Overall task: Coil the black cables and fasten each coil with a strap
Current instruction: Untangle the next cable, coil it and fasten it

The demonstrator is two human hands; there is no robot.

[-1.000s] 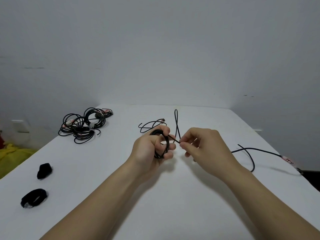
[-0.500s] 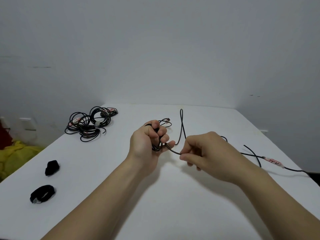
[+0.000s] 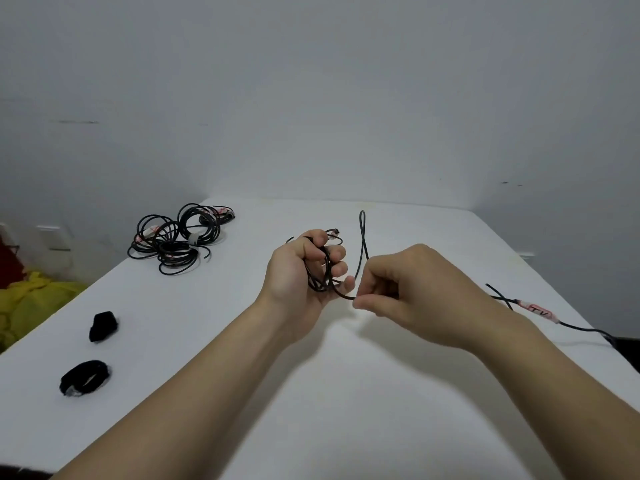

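Over the white table [image 3: 346,403] our left hand [image 3: 294,277] curls round the small coil [image 3: 325,268] of thin black cable while our right hand [image 3: 408,294] pinches the loose run [image 3: 364,244] just beside it. We judge it light and springy, best pinched close to the coil

The table [image 3: 363,393] lies open at front; cable pile [image 3: 176,242] and seemingly straps [image 3: 103,326] crowd left, loose cable [image 3: 578,328] right.

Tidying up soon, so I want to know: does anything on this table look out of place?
Nothing damaged. The cable being coiled trails off the table at right, its taped label near the edge, and the cable heap at far left overlaps loosely, ends poking out.
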